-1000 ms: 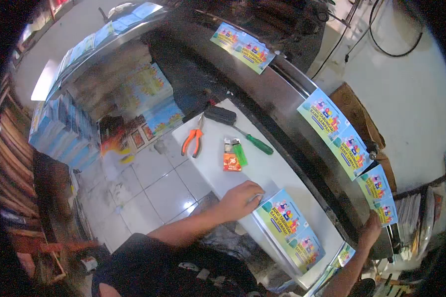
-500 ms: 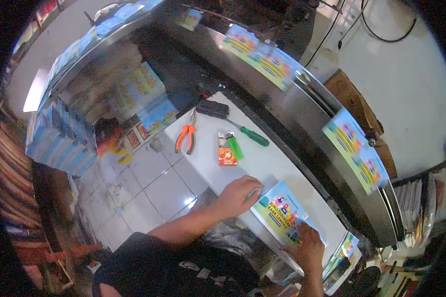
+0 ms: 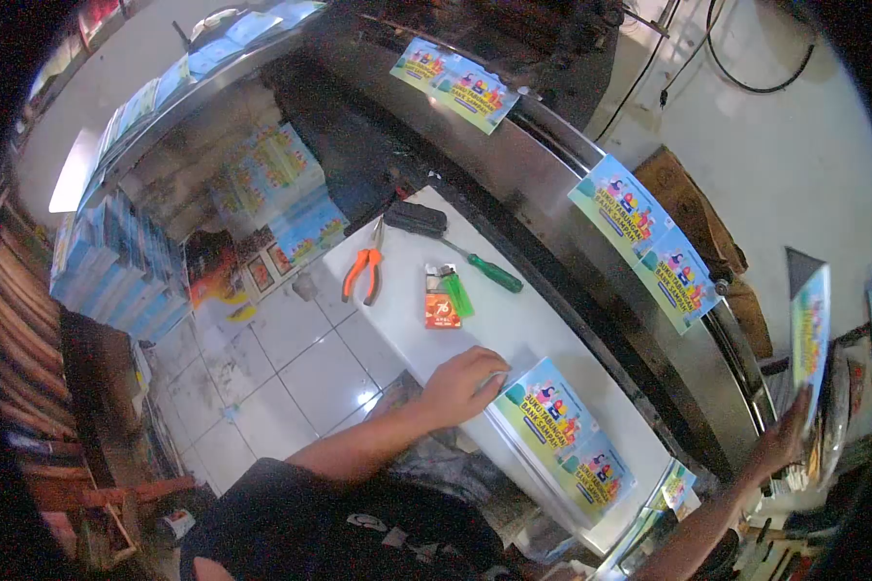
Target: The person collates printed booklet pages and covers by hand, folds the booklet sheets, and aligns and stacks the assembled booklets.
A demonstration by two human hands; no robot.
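My left hand [image 3: 462,385] rests at the near-left corner of a stack of printed cover sheets [image 3: 564,426] on the white tabletop. Its fingers are curled, with a small pale edge at the tips that I cannot make out. Far to the right, my right hand [image 3: 793,431] is raised beyond the table, gripping a printed sheet [image 3: 810,329] held upright and seen at a slant. Beside the left hand lie a red cigarette pack [image 3: 442,310], a green lighter [image 3: 457,293], orange-handled pliers [image 3: 362,271] and a green-handled screwdriver [image 3: 494,271].
Behind the table runs a long metal conveyor [image 3: 552,194] carrying printed sheets [image 3: 644,242]. A dark block [image 3: 416,218] sits at the table's far end. Stacked printed sheets [image 3: 121,271] stand at left, and more bundles lie on the tiled floor [image 3: 310,373].
My right hand has left the stack and swung right and up, now with a printed sheet in it. Sheets on the conveyor have shifted along it. My left hand has barely moved.
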